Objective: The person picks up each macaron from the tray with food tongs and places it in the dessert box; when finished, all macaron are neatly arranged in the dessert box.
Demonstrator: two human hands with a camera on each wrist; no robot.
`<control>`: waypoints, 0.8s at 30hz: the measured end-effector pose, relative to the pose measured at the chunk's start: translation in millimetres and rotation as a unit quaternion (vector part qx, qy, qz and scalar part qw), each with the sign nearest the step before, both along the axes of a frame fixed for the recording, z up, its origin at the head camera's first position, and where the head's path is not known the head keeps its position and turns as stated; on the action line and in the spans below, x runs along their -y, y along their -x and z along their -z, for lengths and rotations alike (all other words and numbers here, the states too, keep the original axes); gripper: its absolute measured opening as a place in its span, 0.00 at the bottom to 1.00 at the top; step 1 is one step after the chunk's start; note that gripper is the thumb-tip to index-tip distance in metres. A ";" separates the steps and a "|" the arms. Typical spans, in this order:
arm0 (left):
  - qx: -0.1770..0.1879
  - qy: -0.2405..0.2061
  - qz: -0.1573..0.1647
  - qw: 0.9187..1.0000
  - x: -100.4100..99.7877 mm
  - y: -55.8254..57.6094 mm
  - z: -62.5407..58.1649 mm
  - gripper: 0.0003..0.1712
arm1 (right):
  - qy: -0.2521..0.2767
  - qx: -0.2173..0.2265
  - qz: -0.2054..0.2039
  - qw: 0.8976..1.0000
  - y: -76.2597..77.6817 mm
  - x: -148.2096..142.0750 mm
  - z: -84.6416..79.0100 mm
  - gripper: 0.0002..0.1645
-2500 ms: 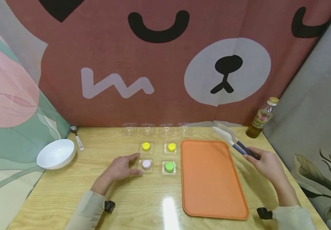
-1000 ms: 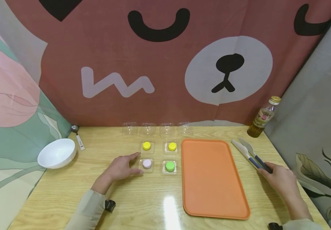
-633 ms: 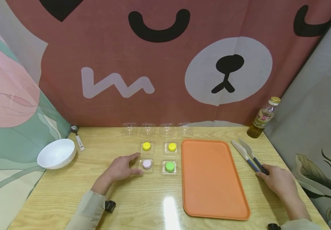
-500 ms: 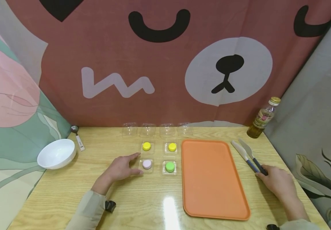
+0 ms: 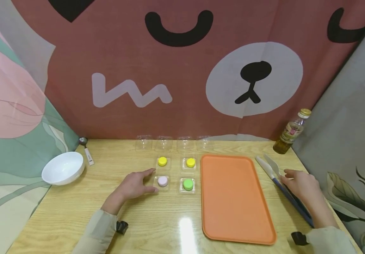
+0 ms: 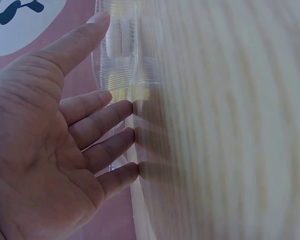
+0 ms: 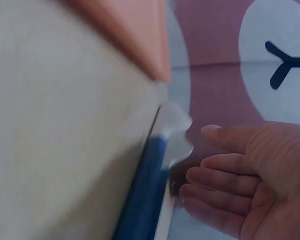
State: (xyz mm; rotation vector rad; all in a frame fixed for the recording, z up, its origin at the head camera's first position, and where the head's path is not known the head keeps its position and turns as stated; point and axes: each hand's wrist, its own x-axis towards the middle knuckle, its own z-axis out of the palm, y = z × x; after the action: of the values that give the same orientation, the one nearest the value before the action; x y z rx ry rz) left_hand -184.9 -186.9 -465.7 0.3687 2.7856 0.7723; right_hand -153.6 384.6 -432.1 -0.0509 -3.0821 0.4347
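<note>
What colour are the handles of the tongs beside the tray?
Blue; the tongs' handles show best in the right wrist view.

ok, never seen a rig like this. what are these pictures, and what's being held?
There's no robot here: you're seeing a person's left hand and right hand, both bare. The wide view is shot from the head, looking forward and down; the two close-ups come from the left and right wrists. On the table are an orange tray, tongs, a white bowl, a scoop, a bottle and four small round pieces in clear holders. Nothing is held: the left is open beside the lilac piece, the right open near the tongs.
</note>
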 end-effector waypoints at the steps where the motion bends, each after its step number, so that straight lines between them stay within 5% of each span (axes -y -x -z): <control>1: 0.000 0.000 0.000 1.000 0.2 0.0 -0.2 0.50 | 0.008 -0.008 -0.006 1.000 5.9 4.8 -2.3 0.30; 4: -0.002 0.006 -0.003 1.000 1.5 -0.5 -1.1 0.50 | 0.032 -0.026 -0.028 0.999 27.9 22.5 -6.1 0.31; 14: -0.008 0.005 0.008 1.000 -0.9 2.7 3.4 0.50 | 0.135 0.014 -0.033 0.990 92.8 77.8 -25.6 0.36; 24: -0.001 0.007 0.003 1.000 -0.1 1.3 -0.7 0.49 | 0.300 0.085 -0.020 0.950 136.1 121.8 -15.0 0.34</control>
State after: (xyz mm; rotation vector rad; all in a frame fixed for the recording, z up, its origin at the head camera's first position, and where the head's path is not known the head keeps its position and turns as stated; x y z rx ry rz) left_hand -186.2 -186.8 -465.0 0.3745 2.7901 0.7517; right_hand -289.7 262.8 -417.1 -0.0389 -2.9771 1.4192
